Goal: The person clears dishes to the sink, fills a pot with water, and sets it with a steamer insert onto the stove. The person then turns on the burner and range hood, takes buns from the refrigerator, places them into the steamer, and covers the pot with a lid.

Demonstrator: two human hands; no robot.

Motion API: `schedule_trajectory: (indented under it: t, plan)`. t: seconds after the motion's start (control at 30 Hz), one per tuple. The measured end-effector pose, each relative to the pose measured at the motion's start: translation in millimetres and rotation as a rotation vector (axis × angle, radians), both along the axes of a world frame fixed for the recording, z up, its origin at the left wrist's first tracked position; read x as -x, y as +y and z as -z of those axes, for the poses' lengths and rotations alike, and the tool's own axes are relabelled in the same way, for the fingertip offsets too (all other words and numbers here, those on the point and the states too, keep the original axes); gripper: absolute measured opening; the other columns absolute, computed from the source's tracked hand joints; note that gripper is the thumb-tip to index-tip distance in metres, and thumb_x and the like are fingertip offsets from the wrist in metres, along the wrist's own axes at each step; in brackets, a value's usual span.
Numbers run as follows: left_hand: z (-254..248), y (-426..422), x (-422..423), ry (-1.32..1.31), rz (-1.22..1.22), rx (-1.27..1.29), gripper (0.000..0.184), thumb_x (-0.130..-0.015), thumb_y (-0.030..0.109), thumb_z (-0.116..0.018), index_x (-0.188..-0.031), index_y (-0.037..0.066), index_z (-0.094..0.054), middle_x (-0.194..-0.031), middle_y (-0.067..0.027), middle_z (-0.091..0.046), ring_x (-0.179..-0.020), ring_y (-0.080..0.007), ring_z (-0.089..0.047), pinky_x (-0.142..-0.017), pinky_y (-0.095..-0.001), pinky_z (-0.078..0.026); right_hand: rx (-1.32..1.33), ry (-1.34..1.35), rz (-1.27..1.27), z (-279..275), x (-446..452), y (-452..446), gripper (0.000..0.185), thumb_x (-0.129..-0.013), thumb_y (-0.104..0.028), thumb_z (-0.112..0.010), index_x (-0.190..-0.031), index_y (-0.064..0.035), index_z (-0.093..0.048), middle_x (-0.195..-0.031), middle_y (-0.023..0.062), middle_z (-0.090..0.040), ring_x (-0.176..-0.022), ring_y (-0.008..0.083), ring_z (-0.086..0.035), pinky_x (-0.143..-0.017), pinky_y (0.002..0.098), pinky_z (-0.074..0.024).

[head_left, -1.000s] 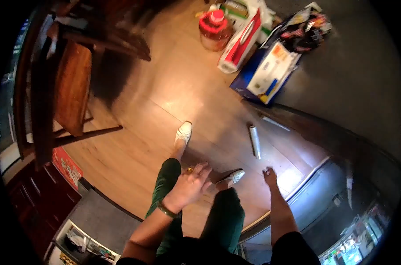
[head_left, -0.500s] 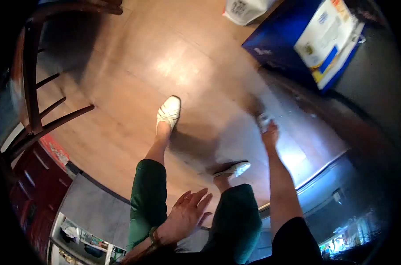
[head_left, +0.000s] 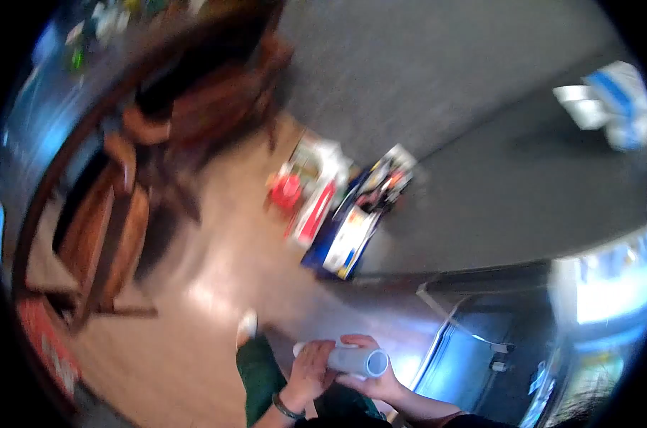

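Observation:
A pale hollow cylinder [head_left: 346, 359], like a tube or a roll with an open round end, lies sideways between my hands in front of my body. My left hand [head_left: 310, 369] wraps its left part, a bracelet on the wrist. Around the right part close the fingers of my right hand [head_left: 382, 384], with the thumb side partly hidden behind the cylinder. Motion blur keeps its exact kind from showing.
Dark wooden chairs [head_left: 113, 235] stand on the left. Ahead, a blue box [head_left: 327, 246] and several bags and packages lean beside a large dark grey table [head_left: 494, 192]. A white and blue package [head_left: 615, 107] rests on it. A lit glass-fronted cabinet [head_left: 466, 349] is on the right.
My view has lifted and swung toward the table. The left hand, open before, and the right hand, low by the floor with a small white thing, are now together on the pale cylinder.

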State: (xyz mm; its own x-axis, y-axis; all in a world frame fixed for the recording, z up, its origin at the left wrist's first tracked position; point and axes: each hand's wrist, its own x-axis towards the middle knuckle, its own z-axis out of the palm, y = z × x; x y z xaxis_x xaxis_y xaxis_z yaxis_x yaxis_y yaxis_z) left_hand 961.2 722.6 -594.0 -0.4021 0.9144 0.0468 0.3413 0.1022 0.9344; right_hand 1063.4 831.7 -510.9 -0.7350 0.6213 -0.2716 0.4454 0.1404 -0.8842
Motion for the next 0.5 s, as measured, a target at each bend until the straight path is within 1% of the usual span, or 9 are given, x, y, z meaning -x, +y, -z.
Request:
schedule_trajectory:
  t: [0.07, 0.2, 0.23, 0.27, 0.3, 0.37, 0.4, 0.47, 0.5]
  plan:
    - [-38, 20, 15, 0.134, -0.018, -0.307, 0.053, -0.065, 0.011, -0.065, -0.114, 0.001, -0.047, -0.102, -0.0171, -0.054, -0.096, -0.0356, -0.053, -0.084, -0.0448, -0.043, -0.317, 0.048, -0.076, -70, 7, 5, 0.068, -0.059, -0.02, -0.082, -0.115, -0.0001, -0.048, -0.105, 0.0125, -0.059, -0.091, 0.0244, -0.059, -0.085, 0.0354, -0.0433]
    - [-191, 44, 54, 0.376, -0.099, -0.705, 0.03, -0.082, 0.006, -0.056, -0.111, -0.002, -0.053, -0.109, -0.0162, -0.056, -0.1, -0.0309, -0.056, -0.085, -0.0446, -0.047, -0.741, 0.182, -0.012, -222, 28, -7, 0.057, -0.058, -0.019, -0.081, -0.105, -0.0014, -0.055, -0.097, 0.0127, -0.064, -0.082, 0.0257, -0.063, -0.075, 0.0338, -0.0494]
    - [-216, 49, 63, 0.405, -0.007, -0.739, 0.04, -0.081, 0.009, -0.056, -0.119, -0.002, -0.046, -0.116, -0.0212, -0.051, -0.106, -0.038, -0.051, -0.092, -0.0514, -0.04, -0.808, 0.238, -0.045, -242, 27, -4, 0.052, -0.058, -0.02, -0.081, -0.101, -0.0022, -0.057, -0.095, 0.0132, -0.065, -0.081, 0.0257, -0.064, -0.072, 0.033, -0.0509]
    - [-227, 56, 65, 0.565, -0.117, -0.831, 0.052, -0.08, 0.018, -0.061, -0.124, -0.002, -0.041, -0.122, -0.0247, -0.045, -0.111, -0.0411, -0.047, -0.094, -0.0542, -0.037, -0.872, 0.288, -0.08, -263, 24, -5, 0.047, -0.059, -0.02, -0.081, -0.097, -0.0031, -0.059, -0.094, 0.0137, -0.065, -0.081, 0.0257, -0.065, -0.068, 0.0322, -0.0525]
    - [-248, 56, 71, 0.538, -0.144, -0.931, 0.058, -0.078, 0.022, -0.064, -0.125, -0.001, -0.039, -0.123, -0.0258, -0.044, -0.111, -0.043, -0.045, -0.095, -0.0555, -0.035, -0.922, 0.293, -0.058, -301, 22, -9, 0.041, -0.061, -0.027, -0.079, -0.09, -0.0035, -0.061, -0.092, 0.0138, -0.066, -0.08, 0.026, -0.066, -0.066, 0.0318, -0.0535]
    - [-299, 45, 87, 0.474, -0.212, -1.036, 0.068, -0.074, 0.024, -0.069, -0.128, 0.0, -0.035, -0.126, -0.0268, -0.041, -0.113, -0.0453, -0.042, -0.097, -0.0564, -0.033, -1.184, -0.13, -0.128, -396, 13, -19, 0.046, -0.063, -0.043, -0.077, -0.086, -0.0057, -0.063, -0.086, 0.0137, -0.065, -0.08, 0.0256, -0.065, -0.07, 0.0331, -0.0531]
    - [-307, 42, 92, 0.437, -0.223, -1.107, 0.066, -0.074, 0.019, -0.068, -0.127, -0.002, -0.036, -0.125, -0.0279, -0.041, -0.114, -0.0451, -0.041, -0.097, -0.0547, -0.033, -1.602, 0.203, -0.097, -411, -7, -3, 0.048, -0.062, -0.048, -0.077, -0.084, -0.0076, -0.063, -0.079, 0.0114, -0.063, -0.073, 0.0261, -0.064, -0.064, 0.0336, -0.052]
    - [-315, 35, 97, 0.413, -0.227, -1.011, 0.064, -0.074, 0.016, -0.066, -0.126, -0.004, -0.035, -0.124, -0.0289, -0.041, -0.114, -0.0442, -0.041, -0.097, -0.0518, -0.034, -2.154, 0.113, 0.086, -497, -11, -12, 0.052, -0.067, -0.06, -0.067, -0.076, -0.0089, -0.06, -0.071, 0.0059, -0.058, -0.065, 0.0235, -0.057, -0.056, 0.0331, -0.0448]
    - [-310, 37, 94, 0.375, -0.284, -1.005, 0.06, -0.075, 0.014, -0.065, -0.124, -0.006, -0.037, -0.123, -0.0288, -0.041, -0.113, -0.0436, -0.042, -0.097, -0.0495, -0.035, -2.32, 0.233, 0.306, -523, -25, 8, 0.054, -0.068, -0.061, -0.066, -0.072, -0.0079, -0.057, -0.072, 0.007, -0.058, -0.069, 0.0231, -0.057, -0.06, 0.0325, -0.0455]
